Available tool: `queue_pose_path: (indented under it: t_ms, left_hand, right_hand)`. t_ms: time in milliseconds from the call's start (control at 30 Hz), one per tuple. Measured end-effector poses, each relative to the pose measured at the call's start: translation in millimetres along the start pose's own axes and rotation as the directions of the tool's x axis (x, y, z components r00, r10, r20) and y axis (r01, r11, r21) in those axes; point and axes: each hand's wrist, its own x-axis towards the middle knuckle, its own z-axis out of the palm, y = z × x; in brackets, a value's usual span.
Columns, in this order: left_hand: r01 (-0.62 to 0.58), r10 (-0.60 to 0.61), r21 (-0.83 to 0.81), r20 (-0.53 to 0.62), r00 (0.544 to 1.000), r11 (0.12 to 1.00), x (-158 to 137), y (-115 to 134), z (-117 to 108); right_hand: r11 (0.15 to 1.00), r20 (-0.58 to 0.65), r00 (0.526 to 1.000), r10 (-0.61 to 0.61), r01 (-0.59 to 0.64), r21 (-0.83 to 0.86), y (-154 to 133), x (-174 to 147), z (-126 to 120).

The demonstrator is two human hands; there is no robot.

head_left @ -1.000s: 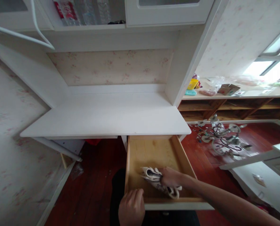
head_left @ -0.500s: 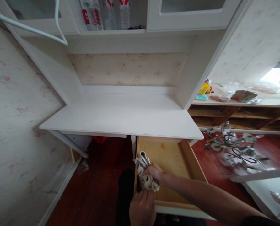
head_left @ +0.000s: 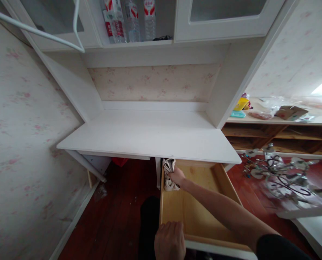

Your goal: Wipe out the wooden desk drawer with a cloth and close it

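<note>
- The right hand (head_left: 176, 177) is stretched far forward, arm nearly straight, fingers closed around a crumpled rag (head_left: 168, 175).
- The rag presses into the far left corner of the open wooden drawer (head_left: 201, 220), just under the white desk (head_left: 150, 135) edge.
- The left hand (head_left: 169, 241) sits close in, curled over the drawer's near front edge, gripping it.

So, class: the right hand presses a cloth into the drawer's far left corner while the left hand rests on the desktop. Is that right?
Not quite. The head view shows the left hand on the drawer front edge, not the desktop. The right hand does press the cloth into the far left corner.
</note>
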Motion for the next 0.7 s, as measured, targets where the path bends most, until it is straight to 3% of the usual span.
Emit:
queue_pose_path:
  t_ms: [133,200,233,300,367,433,467,533,700]
  left_hand:
    - [0.012,-0.012,-0.016,-0.038,0.999,1.0,2.2,0.5,0.1]
    - [-0.005,0.004,-0.029,-0.035,0.999,1.0,2.9,0.1,-1.6]
    - [-0.017,0.017,-0.03,-0.027,0.999,0.999,2.8,-0.3,-2.6]
    - [-0.039,0.039,-0.039,0.001,0.999,0.998,1.3,-1.2,-4.1]
    - [-0.039,0.04,-0.064,0.018,0.999,0.997,-1.3,-1.7,-4.1]
    - [-0.025,0.025,-0.093,0.001,1.0,0.995,-4.0,-1.1,-2.6]
    - [-0.019,0.018,-0.099,-0.018,1.0,0.995,-5.1,-0.5,-1.5]
    - [-0.007,0.002,-0.088,-0.056,0.998,0.996,-6.2,1.1,0.3]
    - [0.0,0.0,-0.019,-0.003,1.0,1.0,-4.2,2.6,-0.2]
  right_hand:
    - [0.968,0.011,0.98,-0.198,0.197,-0.154,13.7,-53.8,-8.7]
    - [0.891,0.063,0.914,-0.4,0.404,-0.208,16.9,-81.1,-10.1]
    - [0.824,0.12,0.85,-0.513,0.526,-0.211,17.1,-91.7,-9.4]
    - [0.656,0.276,0.677,-0.682,0.734,-0.176,16.4,-104.1,-5.2]
    - [0.502,0.439,0.515,-0.736,0.851,-0.156,16.6,-104.4,1.5]
    - [0.401,0.542,0.431,-0.722,0.898,-0.181,18.5,-94.4,7.7]
    - [0.372,0.561,0.421,-0.712,0.905,-0.208,19.5,-86.4,9.7]
    - [0.351,0.555,0.448,-0.701,0.894,-0.279,19.5,-66.0,10.1]
    - [0.379,0.456,0.601,-0.656,0.785,-0.489,0.9,-6.8,-0.3]
